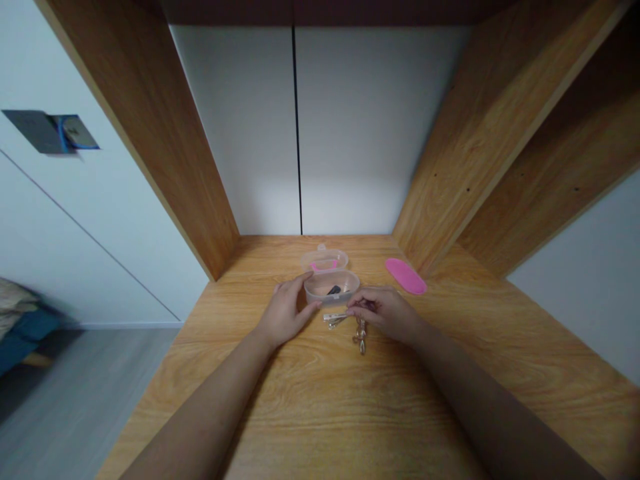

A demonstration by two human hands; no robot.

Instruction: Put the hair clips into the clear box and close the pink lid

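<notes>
A clear oval plastic case (325, 297) stands on the desk with its hinged lid tipped back. My left hand (287, 307) grips its left side, thumb at the front and fingers behind. Small dark items (334, 291) lie inside it. Just in front of the case, my right hand (383, 310) has its thumb and finger pinched on the end of a silver hair clip (335, 319). Something dark (369, 305) shows under those fingers, too hidden to name. Below that hand, a shiny gold-coloured clip (361, 337) rests on the wood.
A pink oval tray-like piece (406, 276) lies to the right of the case. Wooden side panels (435, 153) and a white back wall (350, 133) enclose the wooden desk (320, 413). An opened wall box with blue wires (75, 131) is at far left.
</notes>
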